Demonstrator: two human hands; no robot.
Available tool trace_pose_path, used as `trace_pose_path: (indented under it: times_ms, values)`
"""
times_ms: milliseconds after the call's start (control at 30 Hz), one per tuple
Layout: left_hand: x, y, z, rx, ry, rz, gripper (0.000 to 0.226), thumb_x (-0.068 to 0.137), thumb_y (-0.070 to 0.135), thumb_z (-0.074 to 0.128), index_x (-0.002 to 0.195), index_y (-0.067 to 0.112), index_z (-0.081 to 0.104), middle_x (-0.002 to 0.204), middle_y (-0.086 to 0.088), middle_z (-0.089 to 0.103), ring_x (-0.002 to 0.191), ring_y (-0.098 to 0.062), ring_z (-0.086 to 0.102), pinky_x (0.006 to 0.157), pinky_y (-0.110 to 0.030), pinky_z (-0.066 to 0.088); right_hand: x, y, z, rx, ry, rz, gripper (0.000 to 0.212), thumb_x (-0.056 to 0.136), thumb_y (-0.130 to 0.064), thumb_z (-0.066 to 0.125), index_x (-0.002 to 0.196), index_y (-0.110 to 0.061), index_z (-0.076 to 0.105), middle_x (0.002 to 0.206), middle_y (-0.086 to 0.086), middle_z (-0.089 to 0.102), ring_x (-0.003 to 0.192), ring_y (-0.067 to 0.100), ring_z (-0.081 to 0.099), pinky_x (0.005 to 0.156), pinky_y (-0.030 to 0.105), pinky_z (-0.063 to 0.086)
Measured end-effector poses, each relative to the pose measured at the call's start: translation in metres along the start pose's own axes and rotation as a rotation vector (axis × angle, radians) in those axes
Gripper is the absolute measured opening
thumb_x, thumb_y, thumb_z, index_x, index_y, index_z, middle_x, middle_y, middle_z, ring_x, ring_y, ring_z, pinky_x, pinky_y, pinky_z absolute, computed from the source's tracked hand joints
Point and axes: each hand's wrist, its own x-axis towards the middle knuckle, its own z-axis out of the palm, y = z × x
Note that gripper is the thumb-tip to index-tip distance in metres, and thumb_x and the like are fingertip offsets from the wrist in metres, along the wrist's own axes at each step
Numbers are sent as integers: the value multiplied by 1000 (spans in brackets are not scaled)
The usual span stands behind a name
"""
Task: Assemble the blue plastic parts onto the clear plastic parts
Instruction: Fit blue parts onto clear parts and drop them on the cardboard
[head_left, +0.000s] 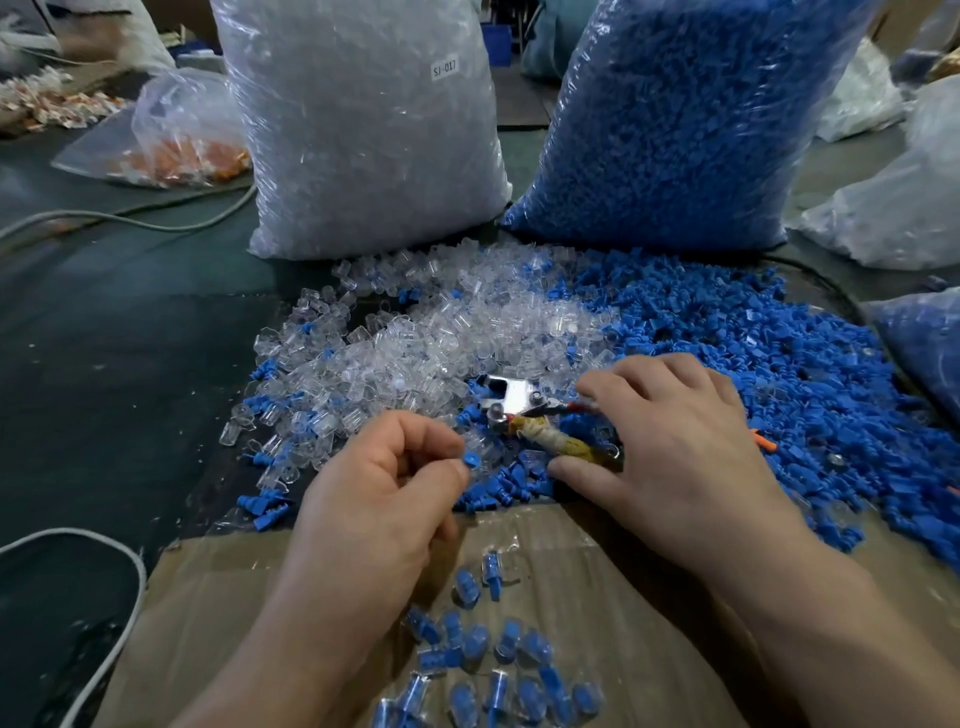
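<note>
Left hand (384, 488) pinching blue part (470, 460) between thumb and forefinger, at near edge of pile. Right hand (670, 441) lying over wrapped tool (550, 439); grip unclear. Clear parts (441, 332) lying heaped just beyond. Parts appearing light, stiff, slick; pinching by broad head looking safest.

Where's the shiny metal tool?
Head view, centre: the metal tool lies just below the clear parts pile, its handles in the right hand.
</note>
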Motion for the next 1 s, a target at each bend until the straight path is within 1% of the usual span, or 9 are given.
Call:
trace_pose_path:
  times_ms: [100, 267, 400, 500, 633, 733, 800, 933, 1000]
  values:
    - [-3, -2, 5, 141, 53, 101, 23, 87, 23, 70, 90, 45, 67, 60, 4, 67, 42, -5, 54, 39, -17, 43, -9, -12, -2, 136, 149, -105, 54, 85, -69, 38, 119, -31, 56, 114, -12, 58, 108, 12, 49, 95, 34, 39]
    - [-10, -2, 10, 232, 62, 227, 15, 82, 38, 65, 95, 46, 68, 69, 8, 72, 56, -21, 66, 48, -43, 58, -18, -34, 2, 220, 193, -365, 27, 97, -40, 42, 91, -24, 63, 84, -8, 61, 78, 17, 57, 75, 39, 45]
    - [-15, 5, 8, 203, 11, 297, 18, 86, 60, 63, 96, 46, 69, 73, 7, 72, 59, -15, 67, 52, -31, 59, -19, -32, 0, 254, 255, -353, 26, 97, -31, 42, 87, -19, 63, 82, -4, 62, 75, 19, 56, 72, 35, 41]
    - [-12, 9, 4, 168, 49, 208, 35, 71, 67, 52, 91, 42, 68, 70, 9, 71, 55, -6, 64, 50, -17, 53, -21, -33, 0, 246, 280, -387, 25, 95, -27, 44, 89, -16, 65, 83, -1, 62, 76, 21, 56, 70, 36, 42]
    - [-9, 10, -1, 223, -97, 82, 52, 73, 73, 46, 81, 26, 64, 56, 5, 59, 49, -7, 52, 46, -19, 43, -22, -40, -3, 289, 248, -423, 28, 96, -26, 43, 86, -13, 65, 82, 2, 61, 75, 24, 56, 69, 42, 47]
    - [-10, 10, -2, 149, -132, 119, 50, 87, 72, 51, 79, 24, 63, 56, 8, 52, 51, -9, 47, 46, -25, 39, -28, -46, -7, 413, 208, -362, 30, 97, -33, 41, 74, -17, 52, 71, -6, 49, 66, 17, 45, 61, 39, 41]
    - [-12, 12, -2, 145, -152, 229, 38, 85, 66, 57, 81, 30, 64, 56, 9, 53, 50, -6, 46, 46, -23, 39, -29, -48, -10, 584, 87, -238, 30, 91, -38, 42, 69, -19, 46, 64, -7, 46, 61, 12, 44, 56, 35, 38]
    - [-19, 18, -2, 335, -142, 515, 14, 88, 53, 56, 93, 41, 61, 72, 10, 64, 58, -8, 60, 49, -20, 47, -32, -51, -21, 1494, -444, 249, 19, 67, -31, 51, 52, -20, 52, 49, -2, 41, 45, 12, 34, 41, 25, 26]
    - [-21, 19, -4, 383, -166, 583, 11, 89, 49, 58, 97, 41, 61, 81, 11, 65, 65, -12, 62, 53, -21, 49, -33, -50, -25, 1581, -564, 327, 18, 64, -29, 52, 49, -20, 52, 47, 0, 38, 41, 13, 30, 39, 23, 21]
